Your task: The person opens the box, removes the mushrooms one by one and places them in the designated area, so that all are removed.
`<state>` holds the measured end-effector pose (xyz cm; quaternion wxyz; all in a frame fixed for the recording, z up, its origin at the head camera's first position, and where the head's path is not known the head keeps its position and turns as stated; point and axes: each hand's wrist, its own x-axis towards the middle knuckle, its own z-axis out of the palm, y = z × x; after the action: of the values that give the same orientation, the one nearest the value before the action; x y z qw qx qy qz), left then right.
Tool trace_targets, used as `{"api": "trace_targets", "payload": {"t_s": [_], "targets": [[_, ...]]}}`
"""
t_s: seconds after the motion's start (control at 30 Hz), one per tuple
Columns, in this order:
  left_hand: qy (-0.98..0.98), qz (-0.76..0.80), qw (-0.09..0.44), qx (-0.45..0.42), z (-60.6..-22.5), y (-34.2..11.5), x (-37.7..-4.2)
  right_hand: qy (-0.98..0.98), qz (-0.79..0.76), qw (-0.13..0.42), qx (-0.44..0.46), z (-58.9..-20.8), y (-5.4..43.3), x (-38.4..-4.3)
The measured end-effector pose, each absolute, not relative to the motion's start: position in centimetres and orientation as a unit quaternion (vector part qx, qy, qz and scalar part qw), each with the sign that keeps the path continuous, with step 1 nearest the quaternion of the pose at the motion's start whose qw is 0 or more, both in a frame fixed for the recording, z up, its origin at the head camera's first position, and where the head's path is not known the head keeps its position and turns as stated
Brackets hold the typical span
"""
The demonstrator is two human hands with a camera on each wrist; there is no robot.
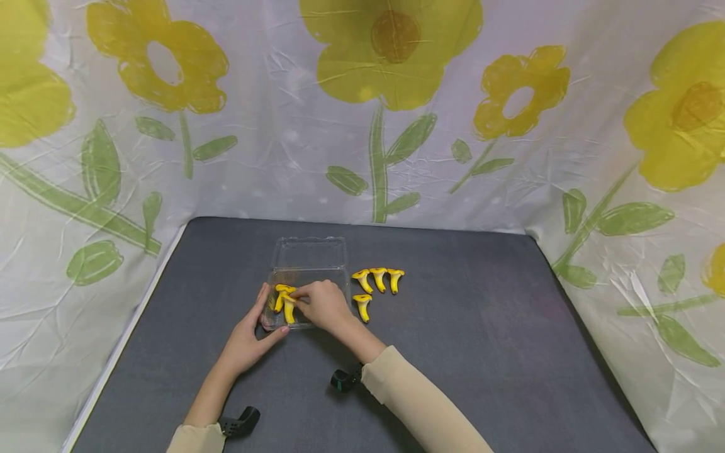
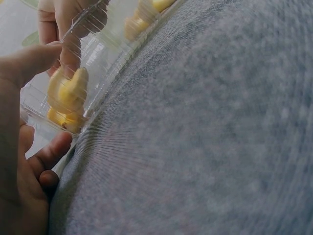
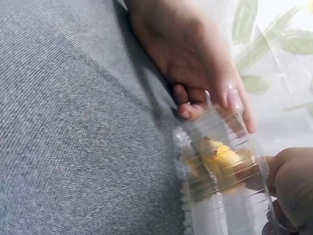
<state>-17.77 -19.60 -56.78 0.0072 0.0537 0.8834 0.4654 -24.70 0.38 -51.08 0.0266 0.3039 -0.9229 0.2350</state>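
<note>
A clear plastic clamshell box lies on the table, its lid folded back. My left hand grips the near left corner of the box, thumb at the front rim and fingers along the left side. Reaching down inside, my right hand pinches a yellow chanterelle mushroom by its cap end. Beside it in the box's left part lies another chanterelle. Through the ribbed wall, the left wrist view shows the pinched mushroom above another one. In the right wrist view, my right fingertips touch the mushroom.
Right of the box, several more chanterelles lie on the dark grey table: a row of three and a single one nearer me. A white curtain with yellow flowers surrounds the table's back and sides.
</note>
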Motion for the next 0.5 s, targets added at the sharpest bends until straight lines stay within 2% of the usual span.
{"api": "trace_targets", "payload": {"t_s": [0.5], "targets": [[0.882, 0.468, -0.004, 0.063, -56.7, -19.5, -17.7, -0.905, 0.305, 0.044, 0.295, -48.2, 1.2, -24.8]]}}
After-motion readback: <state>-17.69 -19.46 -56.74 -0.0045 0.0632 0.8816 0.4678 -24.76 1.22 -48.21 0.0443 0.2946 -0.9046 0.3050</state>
